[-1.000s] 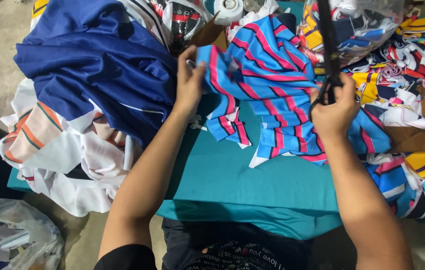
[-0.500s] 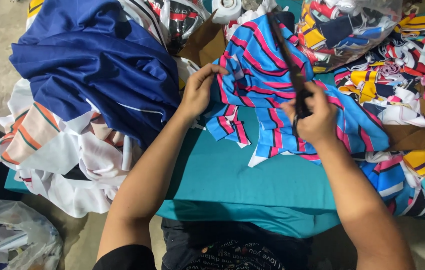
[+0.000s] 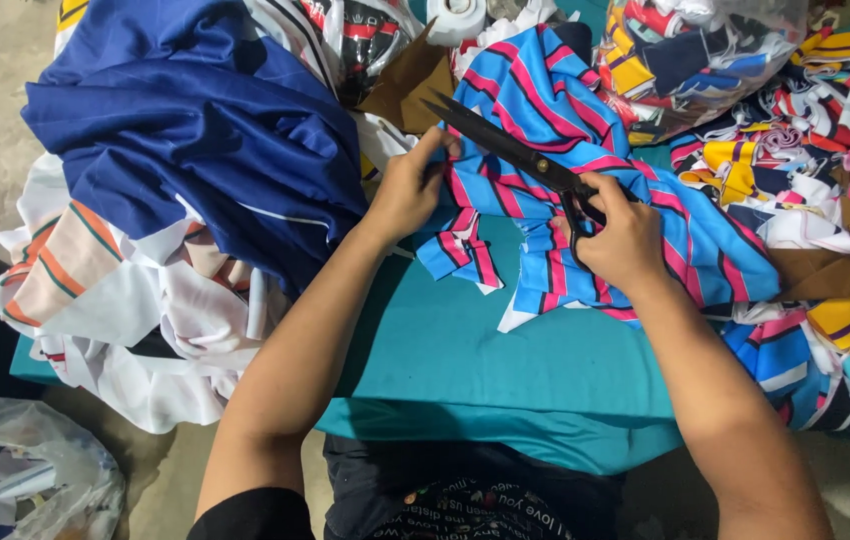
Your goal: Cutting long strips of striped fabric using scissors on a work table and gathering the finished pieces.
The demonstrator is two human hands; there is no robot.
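- Gripping black scissors (image 3: 520, 160), the right hand (image 3: 625, 240) rests on striped blue-pink fabric (image 3: 585, 130) atop the teal worktop (image 3: 505, 370).
- Left hand (image 3: 407, 190) pinches the fabric's edge.
- Beyond, a navy cloth heap (image 3: 195, 130).

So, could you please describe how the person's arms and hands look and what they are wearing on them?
Both forearms are bare from the elbow down. The left hand and right hand wear no gloves, and no rings, watch or bracelet show. A black short sleeve covers the left upper arm at the picture's bottom edge; the right sleeve lies out of view.
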